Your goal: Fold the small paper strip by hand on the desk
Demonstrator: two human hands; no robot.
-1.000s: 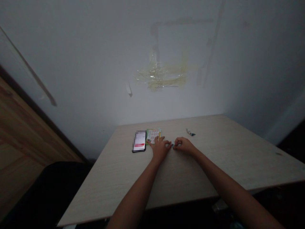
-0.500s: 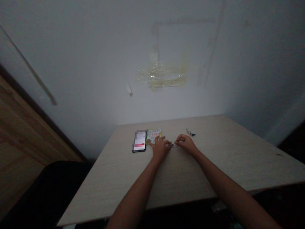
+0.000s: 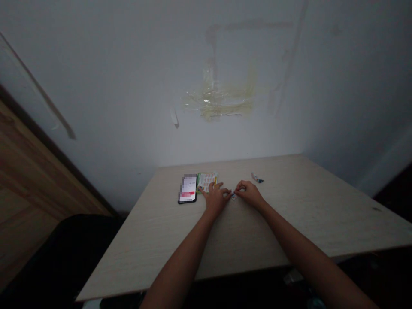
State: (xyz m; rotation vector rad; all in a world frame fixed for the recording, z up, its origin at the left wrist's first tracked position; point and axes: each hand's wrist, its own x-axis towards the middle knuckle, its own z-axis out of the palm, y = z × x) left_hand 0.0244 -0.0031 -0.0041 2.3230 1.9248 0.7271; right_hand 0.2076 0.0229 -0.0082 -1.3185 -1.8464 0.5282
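My left hand [image 3: 215,197] lies with its fingers spread, some of them on the edge of a white-and-green printed packet [image 3: 207,179]. Its thumb side touches a small white-and-blue piece [image 3: 233,195] on the table. From the other side, my right hand [image 3: 248,192] pinches with thumb and forefinger at that piece's right edge. The piece is too small to tell whether it is paper or foil. Left of the packet lies a phone [image 3: 187,189] with a lit screen, partly blurred.
A crumpled white-and-dark scrap [image 3: 257,178] lies on the pale wooden table [image 3: 154,240] beyond my right hand. Behind the table stands a wall [image 3: 128,86] with old clear tape [image 3: 222,103] on it. A dark chair-like shape [image 3: 74,244] is at the left.
My right hand has moved slightly left, closer to the small piece and my left hand. The left hand stays almost in place. The view has shifted a little.
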